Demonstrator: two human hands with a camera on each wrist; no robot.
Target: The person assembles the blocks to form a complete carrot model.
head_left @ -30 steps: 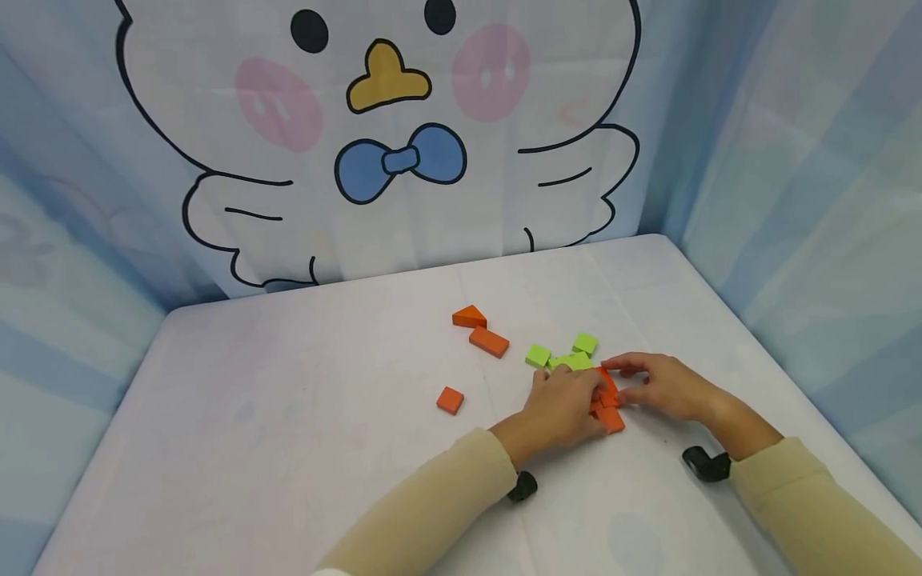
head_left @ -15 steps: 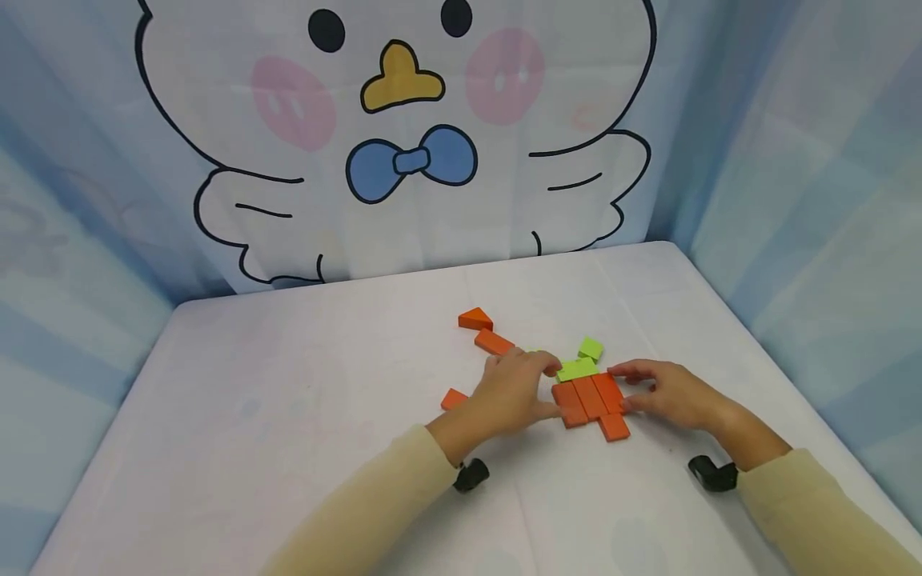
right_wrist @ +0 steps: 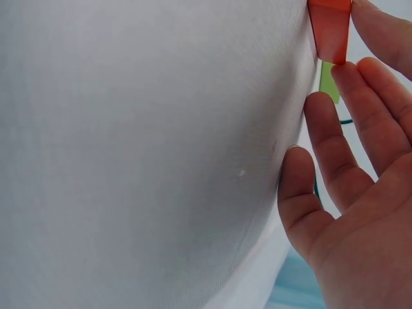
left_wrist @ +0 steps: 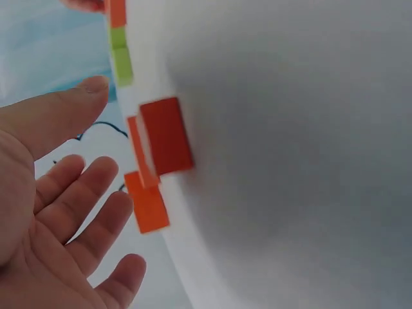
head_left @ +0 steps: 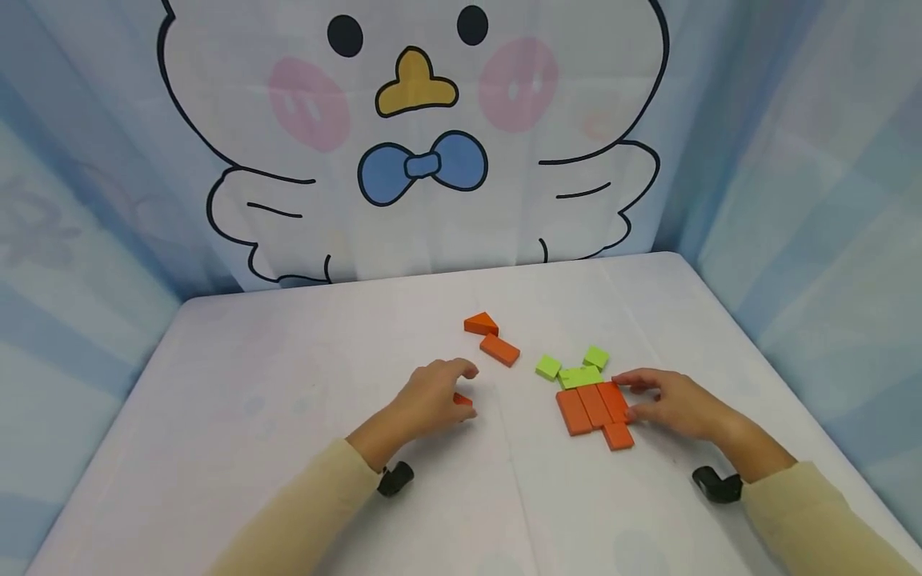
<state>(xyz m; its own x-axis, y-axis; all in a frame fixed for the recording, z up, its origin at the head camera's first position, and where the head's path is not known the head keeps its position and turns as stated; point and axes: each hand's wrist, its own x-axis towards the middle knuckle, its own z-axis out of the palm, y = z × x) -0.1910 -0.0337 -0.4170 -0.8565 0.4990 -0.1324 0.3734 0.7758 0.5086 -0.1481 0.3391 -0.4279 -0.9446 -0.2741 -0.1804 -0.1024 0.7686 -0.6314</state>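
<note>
My left hand (head_left: 430, 398) is spread around a small orange square block (head_left: 463, 399), partly hidden behind the fingers in the head view. In the left wrist view a gap shows between the fingers and that block (left_wrist: 167, 135). My right hand (head_left: 680, 402) rests with thumb and fingertips at the right side of a joined group of orange blocks (head_left: 592, 406). One orange block (right_wrist: 331, 29) shows at its fingertips in the right wrist view. A green notched block (head_left: 580, 378) lies against the group's far side, and a smaller orange block (head_left: 618, 436) touches its near side.
Two small green blocks (head_left: 548, 367) lie by the notched one. Farther back, an orange triangular block (head_left: 481, 323) touches an orange rectangular block (head_left: 500, 350). A white cloth covers the table (head_left: 302, 384), with a printed curtain (head_left: 432, 224) behind and at both sides.
My left hand has let go of the orange group and moved left to the lone square block. My right hand has stayed at the group. The head view has shifted slightly.
</note>
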